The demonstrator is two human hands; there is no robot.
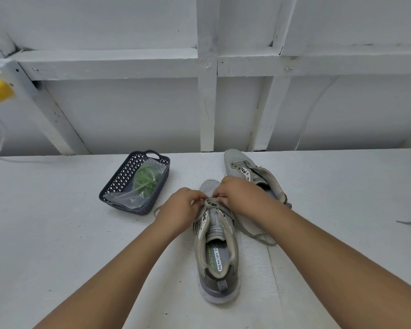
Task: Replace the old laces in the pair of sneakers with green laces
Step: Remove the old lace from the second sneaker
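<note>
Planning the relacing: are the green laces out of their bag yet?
No, green laces remain inside the clear bag in the basket.

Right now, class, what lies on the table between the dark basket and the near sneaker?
In the head view, the left hand and a loose grey lace end lie between the basket and the near sneaker; otherwise bare table.

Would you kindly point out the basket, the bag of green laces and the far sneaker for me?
basket (pixel 119 180): head view, on its left lattice wall.
bag of green laces (pixel 144 180): head view, on the green bundle inside the clear plastic.
far sneaker (pixel 235 157): head view, on its grey mesh toe.
</note>
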